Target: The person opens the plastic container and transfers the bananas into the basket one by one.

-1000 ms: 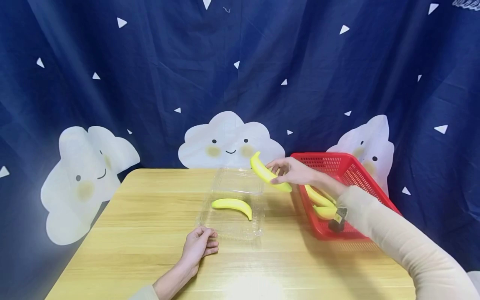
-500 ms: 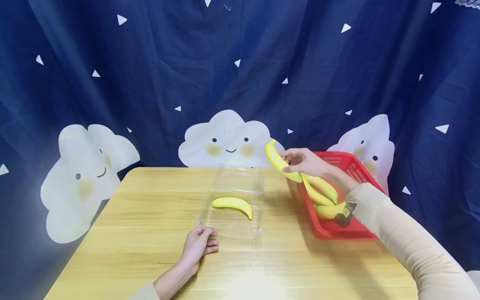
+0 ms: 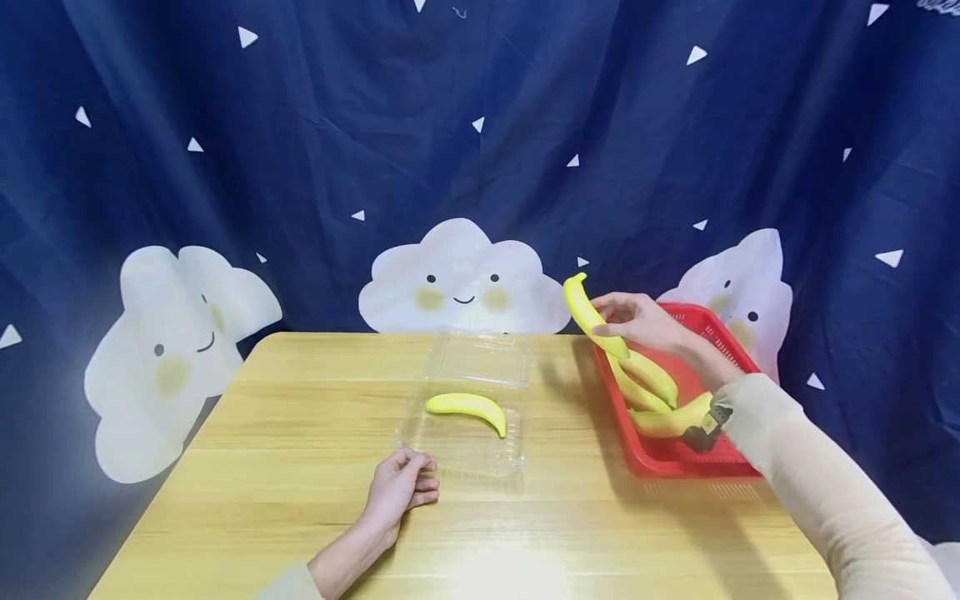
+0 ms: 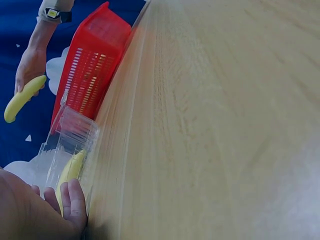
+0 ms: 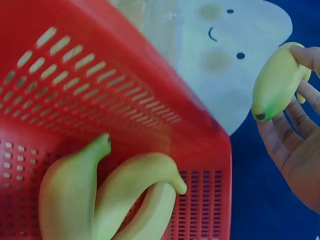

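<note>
My right hand [image 3: 641, 321] holds a yellow banana [image 3: 588, 312] between thumb and fingers, raised over the left back part of the red basket [image 3: 637, 462]. Its greenish tip shows in the right wrist view, where the banana [image 5: 277, 82] is outside the basket wall. A clear plastic box [image 3: 457, 458] lies on the table with its lid laid back. One banana [image 3: 468, 406] rests inside, curving down to the right. At the box's near left corner my left hand [image 3: 397, 492] pinches the rim; its fingers [image 4: 75, 200] stand beside the box in the left wrist view.
Three bananas [image 5: 70, 200] lie in the slotted red basket, on the table's right side. The basket is right of the box, with bare wood [image 3: 555, 433] between. A blue curtain [image 3: 480, 167] with clouds hangs behind the wooden table [image 3: 262, 467].
My right hand has carried its banana right and slightly up, from near the box lid to over the basket's left edge. The left hand, box and banana inside stay put.
</note>
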Motion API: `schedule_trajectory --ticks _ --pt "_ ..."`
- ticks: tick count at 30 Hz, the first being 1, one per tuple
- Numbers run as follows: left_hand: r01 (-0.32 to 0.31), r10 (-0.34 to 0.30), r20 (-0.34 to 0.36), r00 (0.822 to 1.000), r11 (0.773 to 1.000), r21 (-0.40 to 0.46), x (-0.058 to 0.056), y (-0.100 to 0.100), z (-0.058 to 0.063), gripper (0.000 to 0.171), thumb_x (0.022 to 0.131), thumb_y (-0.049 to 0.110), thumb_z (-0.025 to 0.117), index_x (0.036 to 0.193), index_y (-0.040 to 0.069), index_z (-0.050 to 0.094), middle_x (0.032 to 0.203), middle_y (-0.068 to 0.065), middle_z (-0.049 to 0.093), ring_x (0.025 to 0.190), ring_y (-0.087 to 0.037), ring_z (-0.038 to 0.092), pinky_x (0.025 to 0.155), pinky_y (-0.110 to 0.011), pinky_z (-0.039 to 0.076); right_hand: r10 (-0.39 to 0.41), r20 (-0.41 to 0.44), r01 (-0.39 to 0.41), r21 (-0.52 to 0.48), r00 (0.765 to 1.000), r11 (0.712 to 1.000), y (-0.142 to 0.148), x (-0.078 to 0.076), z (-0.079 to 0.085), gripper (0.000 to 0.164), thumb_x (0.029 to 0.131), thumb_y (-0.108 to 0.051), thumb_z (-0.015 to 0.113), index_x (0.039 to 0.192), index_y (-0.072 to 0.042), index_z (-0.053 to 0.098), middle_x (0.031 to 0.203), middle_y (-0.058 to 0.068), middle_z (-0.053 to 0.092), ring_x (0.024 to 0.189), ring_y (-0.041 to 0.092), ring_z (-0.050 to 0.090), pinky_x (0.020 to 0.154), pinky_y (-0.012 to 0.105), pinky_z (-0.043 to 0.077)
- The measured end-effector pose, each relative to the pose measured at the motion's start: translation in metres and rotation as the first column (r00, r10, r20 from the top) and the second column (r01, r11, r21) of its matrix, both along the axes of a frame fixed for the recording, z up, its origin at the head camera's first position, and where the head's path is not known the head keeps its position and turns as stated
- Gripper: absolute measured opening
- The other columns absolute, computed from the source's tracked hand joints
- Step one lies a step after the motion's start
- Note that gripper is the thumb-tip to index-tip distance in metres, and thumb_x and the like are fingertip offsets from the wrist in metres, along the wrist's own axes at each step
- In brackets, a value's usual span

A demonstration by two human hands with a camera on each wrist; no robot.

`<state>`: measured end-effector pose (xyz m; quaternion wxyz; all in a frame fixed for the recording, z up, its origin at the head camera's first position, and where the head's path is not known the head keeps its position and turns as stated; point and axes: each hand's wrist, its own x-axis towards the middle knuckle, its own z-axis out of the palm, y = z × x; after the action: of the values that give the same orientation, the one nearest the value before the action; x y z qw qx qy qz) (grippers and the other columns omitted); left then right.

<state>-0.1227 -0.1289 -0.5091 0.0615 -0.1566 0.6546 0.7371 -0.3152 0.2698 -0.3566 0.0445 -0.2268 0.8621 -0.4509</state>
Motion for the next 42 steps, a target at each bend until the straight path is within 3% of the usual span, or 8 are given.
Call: schedule_trajectory --ticks 8,16,27,31,38,42 --pt "-0.002 0.002 0.003 1.0 1.0 0.001 0.0 0.0 0.0 0.013 0.099 0.007 0.055 0.1 0.001 0.066 0.09 0.0 0.071 0.069 -0.01 0.069 0.066 -0.026 0.068 -0.066 0.033 0.063 0.062 0.997 0.996 0.018 0.001 -0.002 0.051 0.093 -0.015 0.078 0.139 -0.001 0.062 0.1 0.001 0.067 0.083 0.006 0.064 0.065 0.021 0.056" --pt "-0.007 0.007 0.005 1.0 1.0 -0.002 -0.001 0.0 -0.001 0.012 0.098 0.007 0.055 0.097 0.002 0.065 0.09 -0.001 0.071 0.068 -0.011 0.069 0.066 -0.026 0.068 -0.12 0.034 0.115 0.12 0.992 0.986 0.034 -0.001 -0.007 0.053 0.094 -0.024 0.078 0.141 -0.004 0.062 0.105 0.006 0.068 0.089 0.008 0.064 0.076 0.021 0.057" --pt "0.001 -0.001 0.002 1.0 1.0 -0.003 0.0 0.0 0.001 0.012 0.099 0.008 0.054 0.098 0.002 0.065 0.091 -0.001 0.07 0.069 -0.011 0.069 0.066 -0.026 0.067 -0.155 -0.015 0.154 0.214 0.988 0.965 0.055 -0.006 -0.023 0.054 0.095 -0.031 0.078 0.139 -0.005 0.064 0.111 0.014 0.07 0.091 0.015 0.063 0.074 0.021 0.056" --pt "0.007 -0.007 0.004 1.0 1.0 -0.003 0.001 0.0 0.0 0.013 0.099 0.008 0.054 0.101 0.0 0.065 0.092 -0.001 0.07 0.069 -0.011 0.069 0.066 -0.026 0.067 -0.166 -0.008 0.164 0.227 0.986 0.96 0.06 -0.005 -0.029 0.055 0.095 -0.033 0.078 0.14 -0.005 0.063 0.115 0.016 0.068 0.096 0.021 0.062 0.075 0.023 0.058" --pt "0.01 -0.01 0.005 1.0 1.0 -0.004 0.0 0.0 -0.001 0.013 0.1 0.008 0.055 0.101 0.0 0.065 0.092 -0.001 0.07 0.069 -0.011 0.07 0.066 -0.027 0.068 -0.172 -0.006 0.169 0.232 0.985 0.958 0.066 -0.007 -0.036 0.055 0.095 -0.031 0.077 0.141 -0.002 0.063 0.112 0.016 0.067 0.093 0.018 0.061 0.074 0.023 0.058" --pt "0.01 -0.01 0.007 1.0 1.0 -0.005 0.0 -0.001 0.0 0.014 0.1 0.008 0.055 0.1 -0.001 0.065 0.092 -0.002 0.071 0.07 -0.011 0.07 0.067 -0.027 0.068 -0.17 0.024 0.16 0.24 0.985 0.958 0.069 -0.007 -0.038 0.057 0.095 -0.032 0.078 0.141 -0.002 0.062 0.119 0.019 0.069 0.1 0.022 0.063 0.077 0.024 0.059"
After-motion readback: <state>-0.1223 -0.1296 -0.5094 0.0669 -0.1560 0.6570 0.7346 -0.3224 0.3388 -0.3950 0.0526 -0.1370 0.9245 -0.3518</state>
